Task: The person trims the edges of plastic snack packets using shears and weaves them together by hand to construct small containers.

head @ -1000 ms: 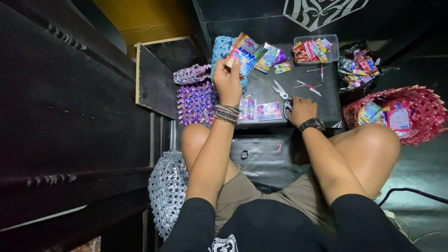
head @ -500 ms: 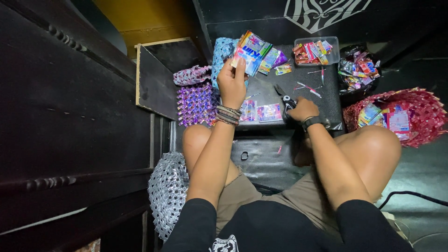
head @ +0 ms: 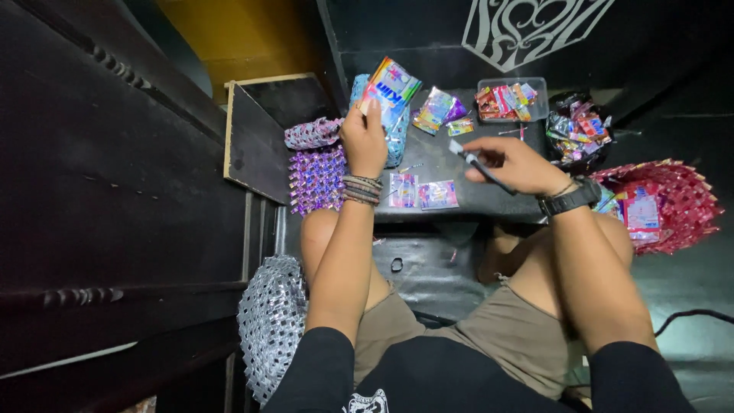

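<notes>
Dark flooring and dark wooden furniture surround a seated person, seen from above, with a low black work board [head: 489, 195] across the knees. Raised above the board's far left corner is a shiny snack wrapper [head: 391, 92], mostly blue with pink and white patches, flat and slightly crinkled. The left hand [head: 365, 139] pinches its lower edge between thumb and fingers. The right hand [head: 511, 160], wearing a black wristwatch, is closed around a pair of dark-handled scissors [head: 475, 162], blades pointing left toward the wrapper but well apart from it.

Judging from this, the thin foil could slip or buckle in the pinch once the blades meet it, giving a crooked cut; the left fingertips also sit close to where the blades would enter.

On the board lie two small cut wrapper pieces [head: 422, 193] and loose packets. Beyond are a clear tray of wrappers [head: 511, 98] and a dark bag of wrappers [head: 577, 130]. Purple woven panels [head: 317, 177] lie left, a red woven basket [head: 673, 200] right, a silver woven bag [head: 271, 325] near the left knee.
</notes>
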